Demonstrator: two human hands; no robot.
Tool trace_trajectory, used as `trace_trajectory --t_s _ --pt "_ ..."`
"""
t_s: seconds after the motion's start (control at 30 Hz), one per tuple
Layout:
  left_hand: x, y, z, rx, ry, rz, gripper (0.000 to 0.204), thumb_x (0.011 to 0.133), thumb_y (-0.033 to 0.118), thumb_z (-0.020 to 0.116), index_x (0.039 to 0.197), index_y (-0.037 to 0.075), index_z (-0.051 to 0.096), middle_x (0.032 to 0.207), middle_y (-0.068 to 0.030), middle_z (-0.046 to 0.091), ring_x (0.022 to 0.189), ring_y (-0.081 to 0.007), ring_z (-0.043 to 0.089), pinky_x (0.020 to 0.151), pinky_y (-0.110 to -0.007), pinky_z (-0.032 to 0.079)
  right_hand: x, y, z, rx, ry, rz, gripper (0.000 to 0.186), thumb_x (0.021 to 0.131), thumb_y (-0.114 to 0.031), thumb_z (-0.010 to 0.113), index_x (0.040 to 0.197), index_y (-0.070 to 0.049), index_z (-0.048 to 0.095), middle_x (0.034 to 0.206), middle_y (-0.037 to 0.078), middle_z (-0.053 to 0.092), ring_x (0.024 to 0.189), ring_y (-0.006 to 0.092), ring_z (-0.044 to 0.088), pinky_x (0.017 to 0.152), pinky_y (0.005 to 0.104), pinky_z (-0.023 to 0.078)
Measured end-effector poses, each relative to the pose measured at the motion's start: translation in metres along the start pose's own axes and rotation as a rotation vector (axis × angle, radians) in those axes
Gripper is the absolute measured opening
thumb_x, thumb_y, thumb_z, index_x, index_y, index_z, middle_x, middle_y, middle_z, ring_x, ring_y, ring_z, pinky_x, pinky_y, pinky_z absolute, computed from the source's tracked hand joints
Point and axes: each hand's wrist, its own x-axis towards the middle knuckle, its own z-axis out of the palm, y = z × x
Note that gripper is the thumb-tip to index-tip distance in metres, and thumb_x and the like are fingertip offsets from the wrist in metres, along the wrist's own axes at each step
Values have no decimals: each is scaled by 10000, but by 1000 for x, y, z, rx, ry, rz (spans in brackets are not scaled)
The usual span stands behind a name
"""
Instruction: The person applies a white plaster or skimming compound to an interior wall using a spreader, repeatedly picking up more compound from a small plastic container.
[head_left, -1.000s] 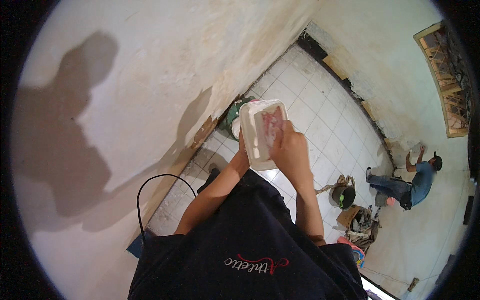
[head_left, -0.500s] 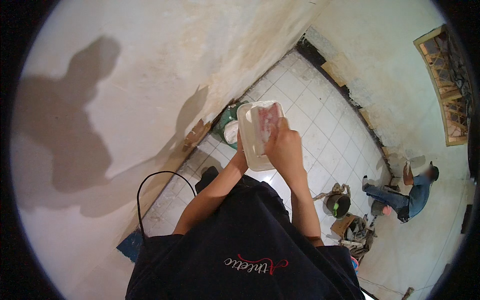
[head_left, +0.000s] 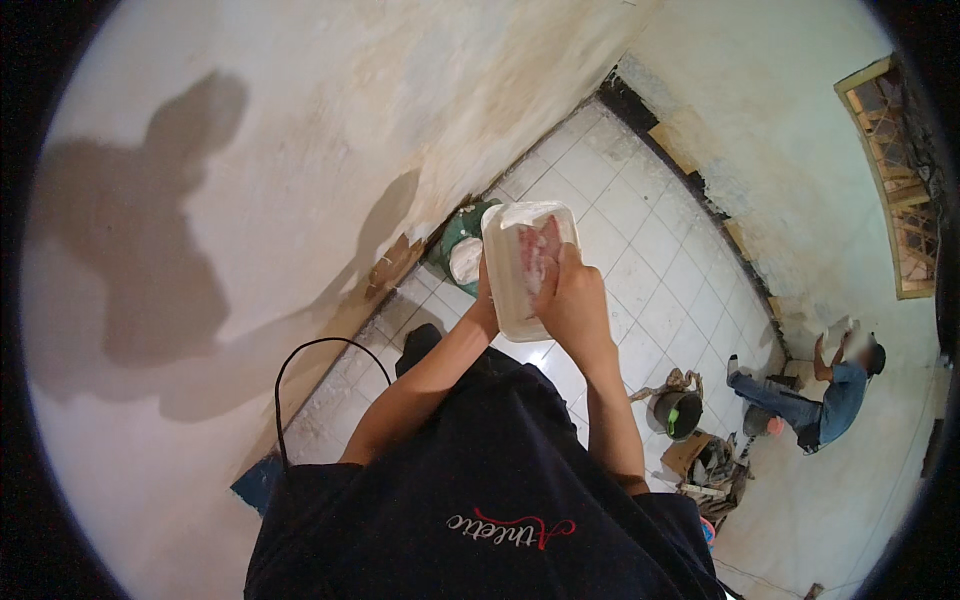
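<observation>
An off-white rectangular tray [head_left: 501, 307] is held up at the middle of the view by my left hand [head_left: 485, 295], whose fingers are mostly hidden behind its side. My right hand [head_left: 572, 302] is closed on a flat reddish-pink scraper [head_left: 532, 245] inside the tray; white paste is smeared over the scraper. Beneath and left of the tray, against the wall base, is a green sack [head_left: 450, 232] with a round white mass or container [head_left: 464, 261] at its top.
A plastered wall [head_left: 330, 110] fills the left side. At right a co-worker [head_left: 840, 405] in blue works at the far wall, below a window grille [head_left: 895, 180]. A dark bucket [head_left: 673, 415] with a green item and a cardboard pile [head_left: 690, 460] lie on the tiled floor [head_left: 650, 290].
The scraper and my right hand shift slightly within the tray, which stays in my left hand. The co-worker's hands move at the wall, holding a pale flat object.
</observation>
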Motion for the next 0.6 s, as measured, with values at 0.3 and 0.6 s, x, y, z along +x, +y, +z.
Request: trace_trajectory --t_s 0.3,0.6 --pt "-1 -8 33 -1038 52 -41 541 1005 367 410 1455 75 339 1459 -64 416 1347 -216 383 1142 -371 289 -4 5 14 -61 21 -53 104 866 -39 531 843 57 497 583 274 563 550 459 582 518 512 471" --pt "3 -16 72 -1568 275 -157 511 989 477 403 1324 105 506 1357 -40 514 1243 -192 492 1079 -354 393 -10 9 14 -93 33 -65 96 871 -34 534 844 41 481 573 273 552 542 458 577 515 511 469"
